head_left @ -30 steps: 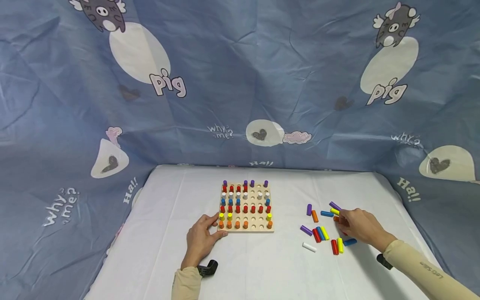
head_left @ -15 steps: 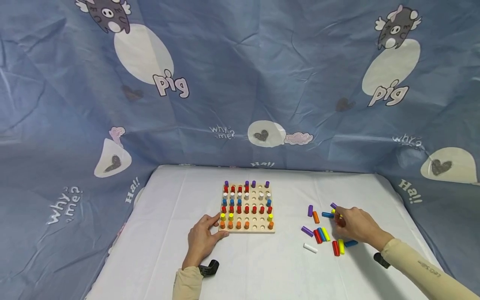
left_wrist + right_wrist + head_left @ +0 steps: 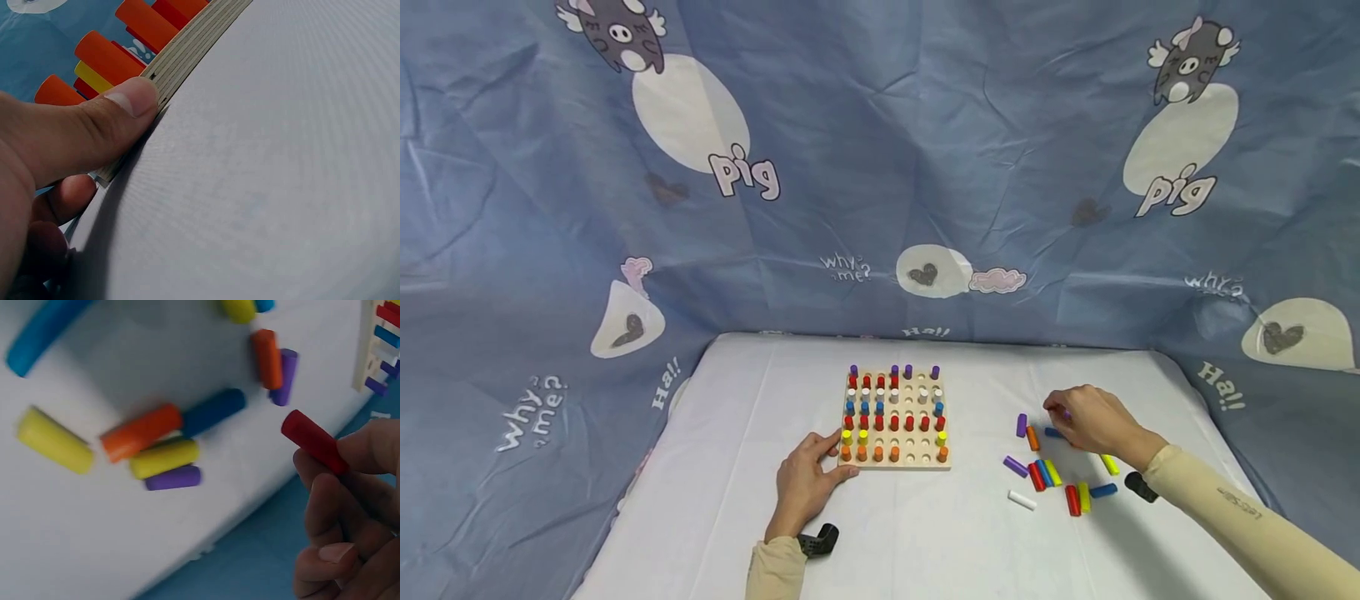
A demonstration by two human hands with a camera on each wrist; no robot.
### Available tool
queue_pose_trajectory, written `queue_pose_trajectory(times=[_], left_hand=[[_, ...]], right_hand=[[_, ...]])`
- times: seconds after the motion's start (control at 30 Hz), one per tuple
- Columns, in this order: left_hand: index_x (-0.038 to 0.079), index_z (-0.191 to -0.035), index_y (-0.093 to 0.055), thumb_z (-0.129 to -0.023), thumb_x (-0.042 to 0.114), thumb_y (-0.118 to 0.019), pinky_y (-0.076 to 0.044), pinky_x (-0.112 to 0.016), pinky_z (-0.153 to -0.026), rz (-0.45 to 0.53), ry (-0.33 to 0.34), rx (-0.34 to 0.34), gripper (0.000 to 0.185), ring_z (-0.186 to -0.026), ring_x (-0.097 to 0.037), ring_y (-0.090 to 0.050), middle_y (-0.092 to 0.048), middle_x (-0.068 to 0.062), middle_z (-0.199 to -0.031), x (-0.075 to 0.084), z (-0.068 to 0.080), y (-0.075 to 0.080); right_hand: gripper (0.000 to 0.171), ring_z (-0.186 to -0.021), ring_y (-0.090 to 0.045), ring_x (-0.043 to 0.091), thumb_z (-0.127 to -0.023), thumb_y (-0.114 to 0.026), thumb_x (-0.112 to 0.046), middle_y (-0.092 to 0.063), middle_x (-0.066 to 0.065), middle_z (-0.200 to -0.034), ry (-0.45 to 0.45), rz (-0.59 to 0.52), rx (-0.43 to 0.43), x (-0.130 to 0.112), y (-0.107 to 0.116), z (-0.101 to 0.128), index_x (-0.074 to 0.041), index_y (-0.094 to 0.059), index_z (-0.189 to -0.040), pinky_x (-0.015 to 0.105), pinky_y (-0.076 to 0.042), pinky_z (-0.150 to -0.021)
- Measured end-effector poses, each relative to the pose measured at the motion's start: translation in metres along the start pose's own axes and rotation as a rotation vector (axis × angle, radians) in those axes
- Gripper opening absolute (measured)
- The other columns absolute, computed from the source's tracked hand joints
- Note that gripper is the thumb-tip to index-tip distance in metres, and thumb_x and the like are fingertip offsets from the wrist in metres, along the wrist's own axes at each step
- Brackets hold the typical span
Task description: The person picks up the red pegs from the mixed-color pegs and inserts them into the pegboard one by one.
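A square wooden pegboard [image 3: 917,448] stands on the white table with rows of purple, red, white, blue, yellow and orange pegs, and several bare holes toward its right side. My left hand [image 3: 807,479] grips its near left corner; in the left wrist view the thumb [image 3: 125,103] presses on the board's layered edge while other fingers reach round the side. Over the loose pegs at the right is my right hand [image 3: 1097,421], raised off the table. Thumb and forefinger pinch a red peg [image 3: 312,440] by one end, seen clearly in the right wrist view.
Loose pegs lie scattered right of the board: a white peg [image 3: 1022,500], a purple peg [image 3: 1016,466], an orange peg [image 3: 1033,438], a blue peg [image 3: 1103,491] and several others. A blue patterned cloth [image 3: 820,167] hangs behind the table.
My right hand has lifted from the pile and moved away from me and slightly left, with the red peg. A yellow peg beneath it is now uncovered. The left hand keeps its place on the pegboard.
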State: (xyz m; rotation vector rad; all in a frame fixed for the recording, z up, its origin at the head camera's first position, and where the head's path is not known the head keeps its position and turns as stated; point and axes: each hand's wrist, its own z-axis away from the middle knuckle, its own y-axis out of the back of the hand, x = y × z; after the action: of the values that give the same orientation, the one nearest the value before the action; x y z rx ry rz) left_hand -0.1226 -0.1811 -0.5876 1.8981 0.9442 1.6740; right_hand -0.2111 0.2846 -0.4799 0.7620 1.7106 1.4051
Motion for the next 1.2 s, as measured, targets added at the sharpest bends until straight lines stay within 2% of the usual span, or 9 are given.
queue_pose_trajectory(times=[0.2,0.47,0.63,0.8,1.0,1.2], left_hand=[[0.019,-0.138,-0.073,-0.071,0.036,-0.098,-0.033,-0.025,-0.06,0.0,0.003,-0.002,0.073,-0.061,-0.005,-0.039,-0.06,0.011,-0.09,-0.001,-0.001,0.0],[0.019,-0.138,-0.073,-0.071,0.037,-0.098,-0.033,-0.025,-0.06,-0.012,0.014,-0.004,0.074,-0.061,-0.006,-0.04,-0.059,0.012,-0.089,-0.002,0.001,0.003],[0.019,-0.138,-0.073,-0.072,0.036,-0.098,-0.033,-0.025,-0.059,-0.017,0.017,-0.006,0.074,-0.061,-0.005,-0.039,-0.059,0.011,-0.089,-0.004,0.002,0.002],[0.019,-0.138,-0.073,-0.072,0.036,-0.098,-0.032,-0.025,-0.06,-0.018,0.008,0.009,0.073,-0.061,-0.005,-0.039,-0.06,0.012,-0.09,-0.004,0.001,0.001],[0.018,-0.136,-0.074,-0.071,0.035,-0.098,-0.032,-0.025,-0.06,-0.013,-0.016,0.018,0.072,-0.061,-0.004,-0.039,-0.06,0.012,-0.089,0.0,0.001,-0.001],[0.019,-0.137,-0.074,-0.071,0.035,-0.098,-0.032,-0.025,-0.06,-0.008,0.008,0.003,0.072,-0.061,-0.005,-0.039,-0.061,0.012,-0.09,0.002,0.001,-0.001]], right_hand=[[0.012,-0.069,-0.064,0.004,-0.089,-0.082,-0.009,-0.078,-0.003,-0.088,0.039,-0.012,0.002,-0.012,0.006,-0.022,-0.008,-0.078,-0.1,0.026,-0.052,-0.059],[0.009,-0.069,-0.064,0.002,-0.089,-0.086,-0.015,-0.077,-0.009,-0.083,0.101,-0.035,0.095,-0.036,-0.001,-0.058,-0.016,-0.078,-0.093,0.027,-0.051,-0.059],[0.009,-0.07,-0.067,0.004,-0.089,-0.086,-0.015,-0.078,-0.007,-0.084,0.156,-0.037,0.135,-0.052,-0.009,-0.083,-0.015,-0.08,-0.095,0.028,-0.052,-0.059],[0.011,-0.077,-0.074,0.011,-0.09,-0.083,-0.009,-0.08,-0.003,-0.088,0.203,-0.04,0.178,-0.066,-0.013,-0.107,-0.013,-0.081,-0.1,0.035,-0.058,-0.065],[0.012,-0.079,-0.076,0.017,-0.093,-0.08,-0.008,-0.082,0.001,-0.094,0.216,-0.034,0.166,-0.084,-0.015,-0.128,-0.011,-0.082,-0.104,0.039,-0.06,-0.066],[0.01,-0.078,-0.075,0.017,-0.093,-0.082,-0.013,-0.082,-0.002,-0.095,0.244,-0.027,0.159,-0.099,-0.024,-0.144,-0.014,-0.083,-0.104,0.037,-0.058,-0.063]])
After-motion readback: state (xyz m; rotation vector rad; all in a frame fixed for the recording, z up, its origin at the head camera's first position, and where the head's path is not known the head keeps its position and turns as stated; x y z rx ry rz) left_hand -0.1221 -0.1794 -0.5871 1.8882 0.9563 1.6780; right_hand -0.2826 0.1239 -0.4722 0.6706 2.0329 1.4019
